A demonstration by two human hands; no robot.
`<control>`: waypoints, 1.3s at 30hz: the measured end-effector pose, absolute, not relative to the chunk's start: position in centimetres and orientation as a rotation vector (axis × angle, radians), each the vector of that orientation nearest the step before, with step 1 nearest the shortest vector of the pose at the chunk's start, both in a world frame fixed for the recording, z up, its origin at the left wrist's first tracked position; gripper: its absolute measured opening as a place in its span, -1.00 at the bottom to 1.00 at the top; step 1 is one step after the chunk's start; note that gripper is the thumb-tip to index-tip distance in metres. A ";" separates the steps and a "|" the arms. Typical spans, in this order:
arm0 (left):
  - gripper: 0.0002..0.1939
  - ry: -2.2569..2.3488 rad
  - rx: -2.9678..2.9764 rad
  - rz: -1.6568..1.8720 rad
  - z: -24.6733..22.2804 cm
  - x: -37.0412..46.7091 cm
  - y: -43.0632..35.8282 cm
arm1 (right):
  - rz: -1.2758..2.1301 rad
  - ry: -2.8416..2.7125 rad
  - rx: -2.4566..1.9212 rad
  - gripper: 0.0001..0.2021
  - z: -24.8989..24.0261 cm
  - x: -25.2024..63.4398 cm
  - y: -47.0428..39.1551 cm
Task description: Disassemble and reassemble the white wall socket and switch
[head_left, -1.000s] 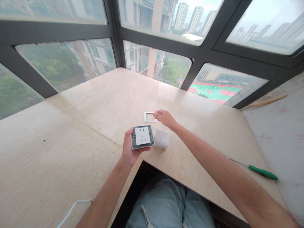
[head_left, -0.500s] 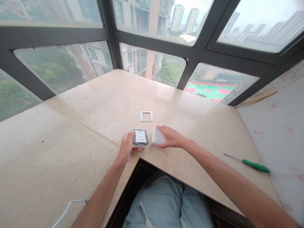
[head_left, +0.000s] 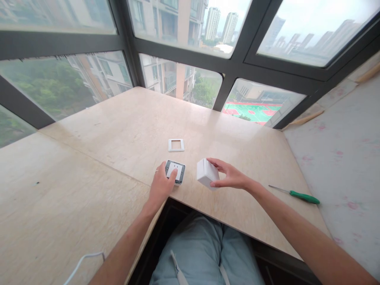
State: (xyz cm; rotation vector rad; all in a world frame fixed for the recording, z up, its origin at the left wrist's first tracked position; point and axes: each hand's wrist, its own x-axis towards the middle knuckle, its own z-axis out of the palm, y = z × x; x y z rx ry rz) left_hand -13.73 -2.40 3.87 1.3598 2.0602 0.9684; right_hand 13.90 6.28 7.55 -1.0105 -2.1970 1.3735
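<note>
My left hand (head_left: pixel 162 179) grips a wall socket (head_left: pixel 179 168) near the counter's front edge, its thumb across the white face and its fingers along the left side. The socket's cover is off, so its grey frame shows around the white insert. To the right, my right hand (head_left: pixel 228 176) is closed on a white wall switch box (head_left: pixel 206 174), held tilted with its side walls turned toward me. Just beyond the socket lies a white cover frame (head_left: pixel 176 150) with a square opening.
A screwdriver (head_left: pixel 303 196) with a green handle lies at the right, near the papered wall (head_left: pixel 335 158). At the lower left, a white cable (head_left: pixel 86 256) rests on the stone counter (head_left: pixel 74 190). Windows with dark frames (head_left: pixel 181 54) border the far side.
My right hand has lifted the switch box off the counter, moved it right and tipped it. My left thumb has shifted from the socket's edge onto its face, and the socket sits slightly turned.
</note>
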 end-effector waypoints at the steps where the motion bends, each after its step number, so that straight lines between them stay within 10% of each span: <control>1: -0.45 2.082 1.403 0.922 4.1 -13.6 -2.5 | 1.428 -2.152 -0.987 -0.04 7.7 14.1 6.0; 11: -0.30 2.238 1.722 0.628 4.3 -13.0 -3.1 | 1.703 -1.900 -0.781 -0.10 9.4 15.1 3.5; 20: -0.56 1.664 2.004 1.450 8.9 -10.5 -5.9 | 1.753 -1.800 -0.753 -0.13 10.4 15.2 1.8; 27: -0.13 1.429 1.819 1.295 9.8 -6.5 -8.4 | 1.586 -1.878 -0.889 -0.13 10.9 14.3 0.0; 39: -0.16 1.201 1.625 1.077 10.1 -6.9 -7.9 | 1.484 -1.945 -0.915 -0.10 10.3 14.4 -1.7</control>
